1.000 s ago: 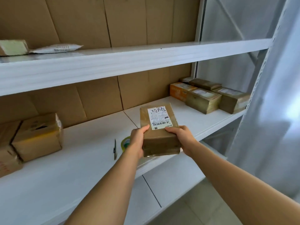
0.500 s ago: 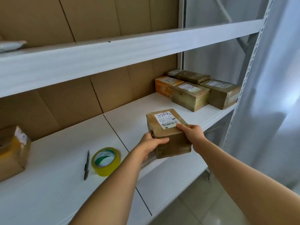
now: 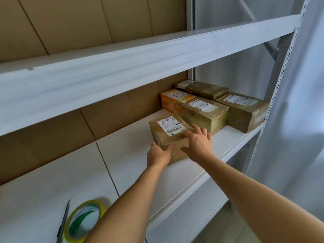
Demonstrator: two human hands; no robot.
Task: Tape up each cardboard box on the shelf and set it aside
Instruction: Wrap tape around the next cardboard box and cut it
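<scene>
Head view: the taped box (image 3: 172,137) sits on the shelf (image 3: 133,160), near its right end beside the stacked parcels (image 3: 206,111). Left hand (image 3: 158,154) grips its near corner; right hand (image 3: 199,143) rests flat, fingers straight. A hard shove could knock those parcels askew.

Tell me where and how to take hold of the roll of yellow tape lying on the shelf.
Take the roll of tape by its ring wall, coming from above: it lies flat on the shelf with its hole facing up, so fingers can go inside and the thumb outside. Choose the side away from the pen, which lies close on its left.
</scene>
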